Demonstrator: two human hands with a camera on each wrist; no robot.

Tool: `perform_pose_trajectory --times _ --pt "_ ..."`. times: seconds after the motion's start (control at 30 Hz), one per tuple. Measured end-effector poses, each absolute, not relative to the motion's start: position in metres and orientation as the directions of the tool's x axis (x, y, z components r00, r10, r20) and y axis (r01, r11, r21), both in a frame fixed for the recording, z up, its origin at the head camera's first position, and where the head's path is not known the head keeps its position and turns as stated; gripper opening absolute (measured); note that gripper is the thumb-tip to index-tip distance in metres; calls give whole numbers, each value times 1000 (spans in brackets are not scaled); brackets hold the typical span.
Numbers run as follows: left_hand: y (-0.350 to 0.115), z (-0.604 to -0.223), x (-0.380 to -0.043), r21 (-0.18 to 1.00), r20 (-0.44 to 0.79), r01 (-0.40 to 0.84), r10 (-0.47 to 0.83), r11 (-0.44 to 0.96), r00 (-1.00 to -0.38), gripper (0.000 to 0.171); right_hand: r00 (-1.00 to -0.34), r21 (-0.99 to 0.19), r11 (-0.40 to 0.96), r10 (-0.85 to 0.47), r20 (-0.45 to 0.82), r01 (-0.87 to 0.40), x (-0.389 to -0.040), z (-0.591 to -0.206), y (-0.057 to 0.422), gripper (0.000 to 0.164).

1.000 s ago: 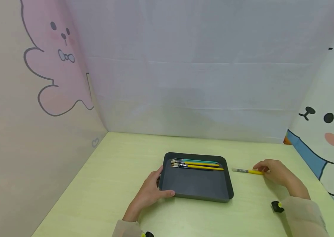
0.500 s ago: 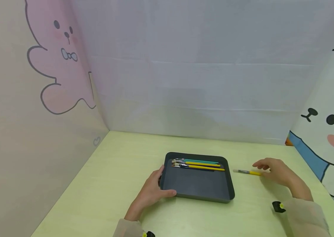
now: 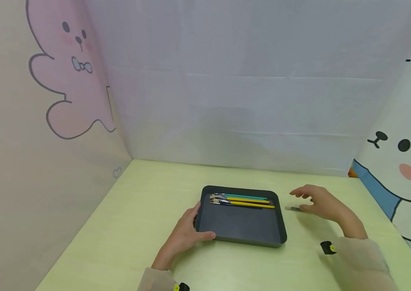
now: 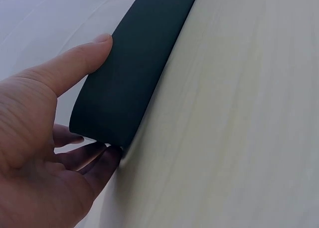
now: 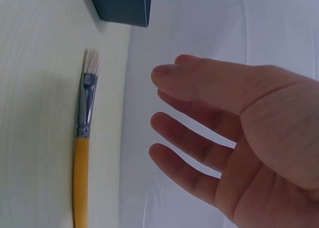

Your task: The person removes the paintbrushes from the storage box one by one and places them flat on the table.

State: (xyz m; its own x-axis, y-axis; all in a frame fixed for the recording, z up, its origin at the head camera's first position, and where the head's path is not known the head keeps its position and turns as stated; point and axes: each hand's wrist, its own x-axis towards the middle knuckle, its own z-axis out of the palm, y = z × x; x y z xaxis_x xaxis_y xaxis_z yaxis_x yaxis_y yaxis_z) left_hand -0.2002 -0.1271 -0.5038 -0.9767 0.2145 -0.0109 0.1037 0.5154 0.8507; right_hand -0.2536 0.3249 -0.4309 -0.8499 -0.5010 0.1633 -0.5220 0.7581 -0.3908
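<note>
My left hand [image 3: 183, 237] grips the near left corner of a dark grey tray [image 3: 242, 226], thumb along the front wall and fingers at the left side. Several paintbrushes [image 3: 243, 201], with yellow, teal and dark handles, lie side by side across the tray's far half, bristles to the left. Right of the tray, my right hand [image 3: 320, 203] hovers over a loose yellow-handled paintbrush [image 5: 81, 178], holding nothing, fingers spread and relaxed. In the head view that hand hides the handle; only pale bristles and the metal ferrule show. The right wrist view shows the brush lying flat, apart from the fingers.
A pale yellow table [image 3: 129, 226] carries everything. White sheeting [image 3: 242, 121] closes off the back, and printed cartoon panels stand at left and right. In the right wrist view, a tray corner [image 5: 122, 6] lies just beyond the bristles.
My right hand has let go of the loose paintbrush, lifted, and moved left over it. The brush stays on the table. My left hand keeps its hold on the tray.
</note>
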Motion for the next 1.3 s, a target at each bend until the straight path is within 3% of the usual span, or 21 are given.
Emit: perform_pose_trajectory --times 0.4,0.67,0.97,1.3 --pt "-129 -508 -202 854 0 113 218 508 -976 121 -747 -423 655 -658 88 -627 -268 -406 251 46" --pt "-129 -507 -202 854 -8 104 213 510 -977 121 -666 -400 624 -744 -42 -671 -281 -408 206 52" --pt "-129 -509 -202 849 3 118 219 515 -976 122 -658 -413 652 -738 -152 -636 -290 -423 177 55" --pt "-130 -507 -202 847 12 128 222 515 -975 120 -618 -376 625 -770 -157 -684 -292 -433 161 53"
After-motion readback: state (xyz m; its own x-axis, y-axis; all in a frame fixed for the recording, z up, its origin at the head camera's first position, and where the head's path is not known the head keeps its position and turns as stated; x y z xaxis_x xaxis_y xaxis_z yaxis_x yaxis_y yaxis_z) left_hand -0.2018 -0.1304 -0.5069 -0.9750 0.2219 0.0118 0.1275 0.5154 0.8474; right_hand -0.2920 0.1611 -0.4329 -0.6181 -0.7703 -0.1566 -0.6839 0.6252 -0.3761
